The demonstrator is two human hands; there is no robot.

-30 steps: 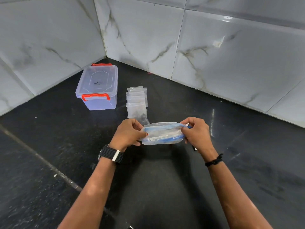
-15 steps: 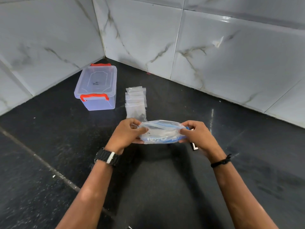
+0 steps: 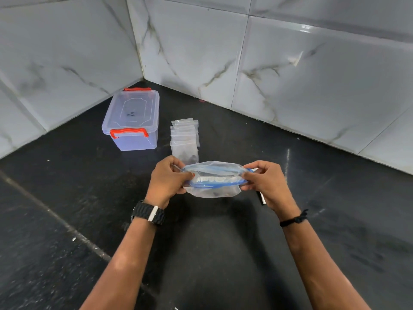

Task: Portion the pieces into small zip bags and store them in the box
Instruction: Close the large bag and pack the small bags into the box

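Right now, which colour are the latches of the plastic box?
Red-orange; the near latch on the clear plastic box shows best in the head view.

Both hands pulled apart slightly; zip bag (image 3: 213,179) mouth opened wider.

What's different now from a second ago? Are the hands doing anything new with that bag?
Hardly anything. The left hand and right hand keep pinching the ends of the blue-zip bag, whose mouth has spread slightly wider. The lidded box and the row of small bags lie where they were.
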